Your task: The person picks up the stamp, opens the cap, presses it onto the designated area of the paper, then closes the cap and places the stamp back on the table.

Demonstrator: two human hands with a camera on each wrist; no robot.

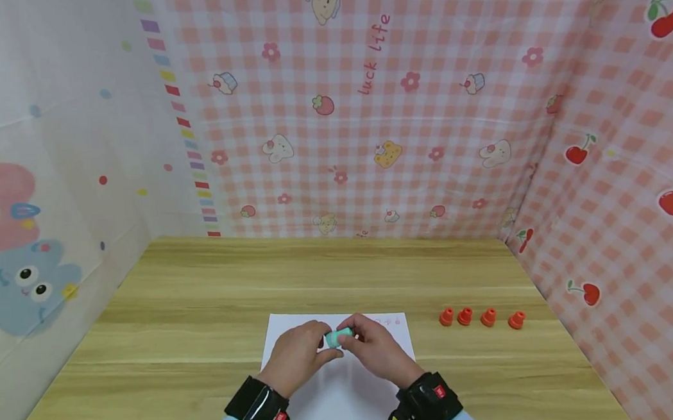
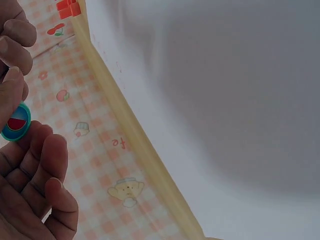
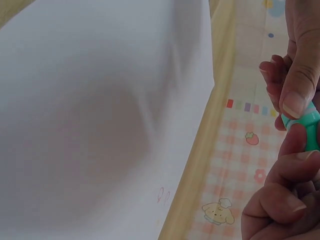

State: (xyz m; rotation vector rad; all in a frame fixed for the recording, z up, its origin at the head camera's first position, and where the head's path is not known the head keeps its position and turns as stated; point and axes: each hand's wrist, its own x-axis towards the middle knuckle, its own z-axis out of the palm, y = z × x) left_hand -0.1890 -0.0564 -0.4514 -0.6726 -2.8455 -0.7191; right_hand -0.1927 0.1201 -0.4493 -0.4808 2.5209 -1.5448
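Note:
A small green stamp [image 1: 338, 337] is held between both hands, above a white sheet of paper [image 1: 354, 398]. My right hand [image 1: 377, 352] pinches one end with thumb and forefinger. From the other side, my left hand [image 1: 296, 357] grips it, its thumb across the pale band in the right wrist view. Blue and red show on the stamp's round end [image 2: 17, 122] in the left wrist view, with a teal rim. Fingers partly cover the stamp in every view.
Several red stamps [image 1: 489, 317] stand in a row on the wooden table [image 1: 188, 335], right of the paper. Faint red marks [image 1: 388, 322] run along the paper's upper right. A pink checked cloth [image 1: 360, 125] hangs behind the table and along its right side.

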